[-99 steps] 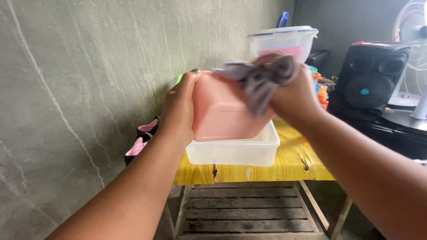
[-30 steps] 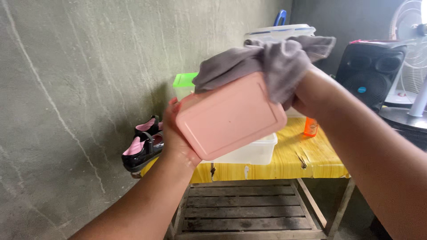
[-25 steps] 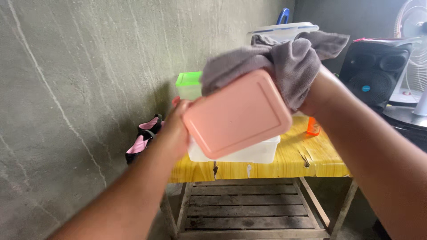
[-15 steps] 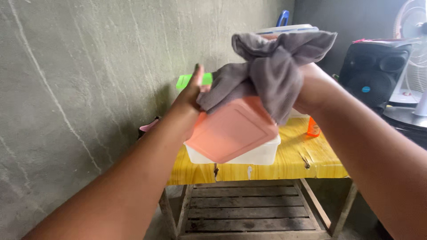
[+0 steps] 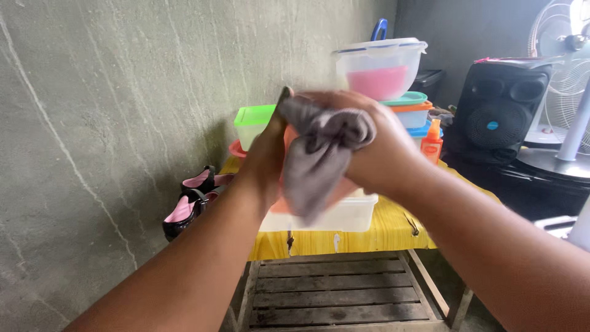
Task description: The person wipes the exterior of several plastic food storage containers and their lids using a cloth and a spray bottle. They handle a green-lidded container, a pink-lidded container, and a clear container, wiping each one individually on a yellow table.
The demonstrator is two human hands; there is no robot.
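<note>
Item: pink lid point(image 5: 289, 138), held up in the air in front of the bench point(image 5: 381, 230), mostly hidden; left hand point(image 5: 267, 154) is gripping its edge; right hand point(image 5: 369, 144) is clutching a grey cloth point(image 5: 316, 154) and pressing it on the lid; wiping looks underway, not finished, w/ lid not yet set down; clear tub point(image 5: 335, 215) is sitting on the bench just below; stacked containers point(image 5: 393, 80), orange bottle point(image 5: 432, 140), speaker point(image 5: 498, 110) behind.

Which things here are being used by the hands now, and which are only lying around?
In use:
- left hand, holding the pink container
- right hand, pressing the grey cloth on it

Lying about:
- clear tub on the yellow table
- green-lidded box
- stacked lidded containers
- orange bottle
- shoes
- black speaker
- fan
</note>
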